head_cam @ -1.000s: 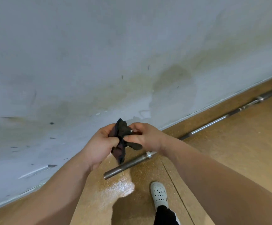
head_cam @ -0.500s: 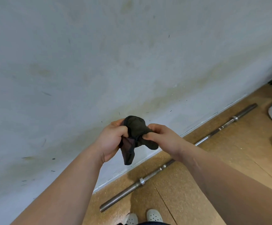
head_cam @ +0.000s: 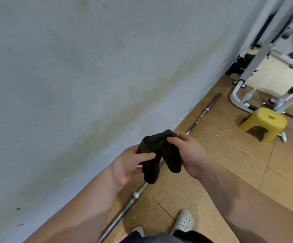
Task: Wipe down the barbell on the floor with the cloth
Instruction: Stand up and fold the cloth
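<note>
A dark cloth (head_cam: pixel 159 151) hangs bunched between both hands at chest height. My left hand (head_cam: pixel 128 163) pinches its left side and my right hand (head_cam: pixel 189 153) grips its right side. Below them the steel barbell (head_cam: pixel 201 113) lies on the brown floor along the foot of the wall, running from bottom centre to upper right. Its middle part is hidden behind the cloth and my hands. Neither hand touches the bar.
A stained grey wall (head_cam: pixel 72 85) fills the left. A yellow plastic stool (head_cam: pixel 263 122) stands at right, with a white gym machine frame (head_cam: pixel 238 97) behind it. My white shoes (head_cam: pixel 184 221) stand just right of the bar's near end.
The view has swung right and up, bringing the stool and machine frame into sight. My hands have spread the cloth a little wider; it stays held in both.
</note>
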